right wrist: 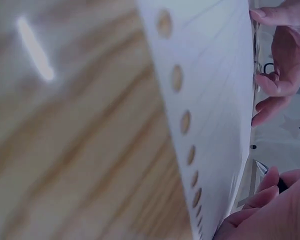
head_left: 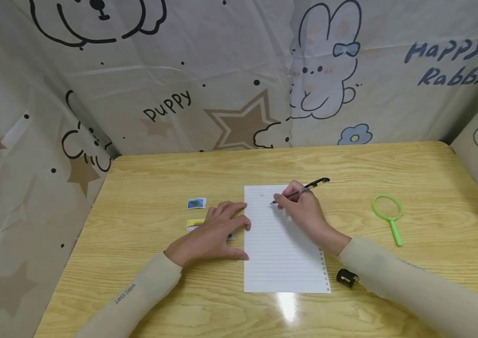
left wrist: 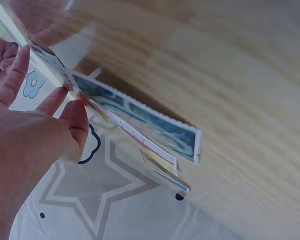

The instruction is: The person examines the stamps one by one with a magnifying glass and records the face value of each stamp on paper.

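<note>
A black pen (head_left: 306, 187) is pinched in my right hand (head_left: 304, 211), its tip at the upper part of a lined sheet of paper (head_left: 281, 263). Small faint writing stands near the top of the sheet. My left hand (head_left: 215, 230) rests with spread fingers along the sheet's left edge. In the right wrist view the pen tip (right wrist: 261, 166) points out past the fingers, and punched holes line the paper's edge (right wrist: 177, 79). Beside and partly under the left hand are stamps: a blue one (head_left: 196, 203), a yellow one (head_left: 195, 224), and a teal one (left wrist: 140, 117) in the left wrist view.
A green magnifying glass (head_left: 394, 230) lies on the wooden table (head_left: 158, 291) at the right. Next to my right sleeve sits a small black object (head_left: 345, 278), partly hidden. Printed cloth (head_left: 239, 70) hangs behind the table and at both sides.
</note>
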